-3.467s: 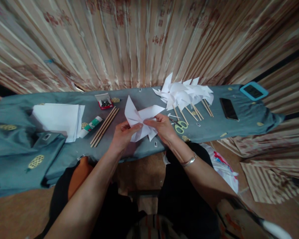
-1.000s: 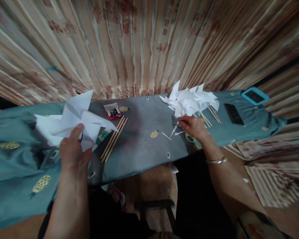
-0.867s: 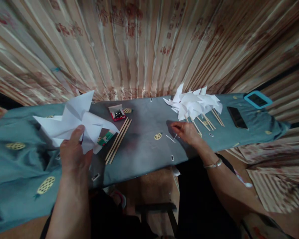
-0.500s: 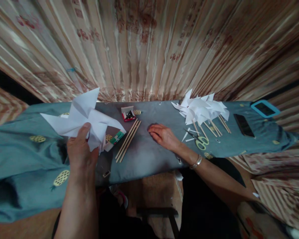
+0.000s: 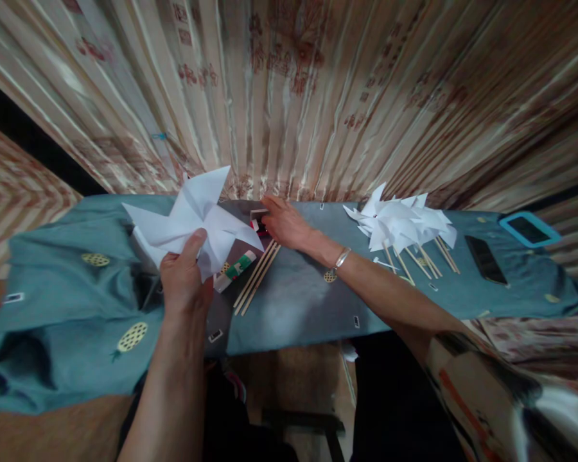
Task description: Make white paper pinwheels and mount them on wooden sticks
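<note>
A white paper pinwheel (image 5: 216, 224) is pinched at its centre by my left hand (image 5: 185, 276), the thumb lying on top. My right hand (image 5: 286, 221) reaches over the small red and white box (image 5: 256, 221), its fingertips at the box and partly covering it. Whether those fingers hold anything is hidden. Just below the box lie several thin wooden sticks (image 5: 257, 279), side by side. A green and white packet (image 5: 236, 271) rests between the sticks and the pinwheel.
At the right is a pile of white pinwheels (image 5: 399, 221) on wooden sticks. Scissors nearby are mostly hidden by my right forearm. Farther right lie a black phone (image 5: 485, 258) and a blue-framed device (image 5: 530, 229). A pleated curtain (image 5: 289, 115) hangs behind the cloth-covered table (image 5: 298, 308).
My right hand has moved left and away from me, from the bare cloth to the small box. My left hand still holds the pinwheel. The view has shifted slightly left.
</note>
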The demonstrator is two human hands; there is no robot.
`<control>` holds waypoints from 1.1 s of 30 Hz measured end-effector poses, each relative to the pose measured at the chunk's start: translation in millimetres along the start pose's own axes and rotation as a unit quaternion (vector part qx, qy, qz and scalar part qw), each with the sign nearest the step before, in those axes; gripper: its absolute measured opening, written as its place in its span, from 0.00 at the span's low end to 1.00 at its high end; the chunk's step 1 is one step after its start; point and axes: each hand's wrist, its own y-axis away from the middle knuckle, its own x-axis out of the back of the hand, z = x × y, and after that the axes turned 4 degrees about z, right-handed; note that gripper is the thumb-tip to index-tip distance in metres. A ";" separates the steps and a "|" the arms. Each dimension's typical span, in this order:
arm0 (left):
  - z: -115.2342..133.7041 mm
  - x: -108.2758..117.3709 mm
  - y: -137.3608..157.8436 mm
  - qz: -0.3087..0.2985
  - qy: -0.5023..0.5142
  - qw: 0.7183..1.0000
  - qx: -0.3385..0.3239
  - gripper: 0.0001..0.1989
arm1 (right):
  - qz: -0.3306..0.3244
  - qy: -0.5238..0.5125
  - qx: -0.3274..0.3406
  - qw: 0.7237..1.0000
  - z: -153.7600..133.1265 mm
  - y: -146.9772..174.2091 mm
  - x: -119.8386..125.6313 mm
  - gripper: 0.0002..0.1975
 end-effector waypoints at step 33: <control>6.0 -6.0 8.0 0.018 -0.050 0.998 0.041 0.07 | -0.072 0.028 0.011 0.997 -3.0 -28.2 -3.3 0.12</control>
